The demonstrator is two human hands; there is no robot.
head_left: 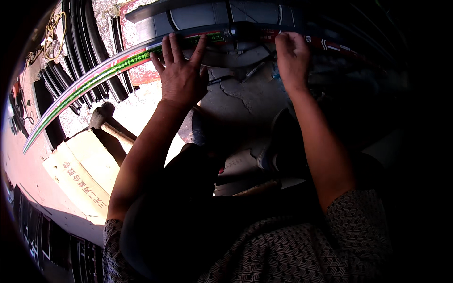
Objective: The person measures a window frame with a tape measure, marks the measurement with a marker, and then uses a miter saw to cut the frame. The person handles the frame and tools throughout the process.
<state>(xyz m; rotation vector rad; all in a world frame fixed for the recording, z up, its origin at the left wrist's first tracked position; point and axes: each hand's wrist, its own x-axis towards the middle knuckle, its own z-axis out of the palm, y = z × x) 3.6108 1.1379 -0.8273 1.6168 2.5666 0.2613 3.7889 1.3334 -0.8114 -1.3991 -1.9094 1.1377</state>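
Note:
A long narrow strip (94, 70), shiny with green and red printed bands, crosses the top of the view from the left to the dark right side. My left hand (181, 78) is open, its spread fingertips lying on the strip's green band. Farther right, my right hand (293, 59) is closed at the lower edge of the strip, with its fingers curled in. Whatever those fingers hold, if anything, is hidden. Between both hands, a dark rounded piece (240, 32) sits at the strip.
A hammer (103, 114) with a wooden handle lies left of my left forearm, by a flattened cardboard piece (82, 165). Black strips (89, 42) lie at the far left, near a yellow cord (55, 33). Cracked grey floor (231, 96) shows between my arms. Deep shadow covers the right side.

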